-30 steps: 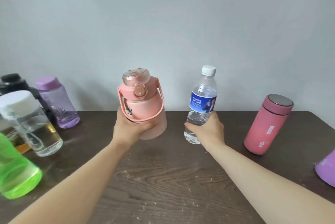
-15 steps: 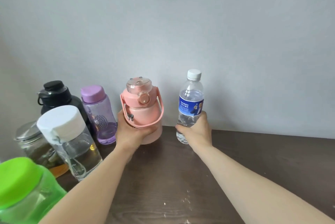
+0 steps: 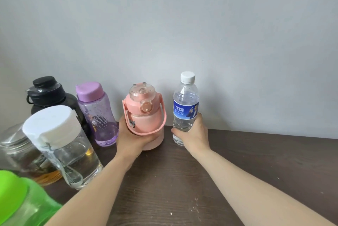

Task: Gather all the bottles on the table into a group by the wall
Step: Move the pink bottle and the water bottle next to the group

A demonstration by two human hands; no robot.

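My left hand [image 3: 134,137] grips a squat pink bottle [image 3: 144,110] with a clear lid and a loop handle, standing on the dark wooden table [image 3: 182,189] close to the grey wall [image 3: 182,24]. My right hand [image 3: 193,134] holds a clear water bottle [image 3: 185,105] with a blue label and white cap, upright beside the pink one, also by the wall. Left of them stand a purple bottle [image 3: 98,116], a black jug [image 3: 49,97], a clear white-capped bottle [image 3: 64,145], a glass jar [image 3: 20,156] and a green bottle [image 3: 22,202].
The table's back edge meets the wall right behind the bottles. Bare table surface stretches to the right of the water bottle [image 3: 274,152]. The green bottle is close to the camera at the lower left, partly cut off.
Both hands have carried the pink bottle and the water bottle farther back toward the wall and left, next to the purple bottle. My view has turned left, so the pink flask at right is out of sight.
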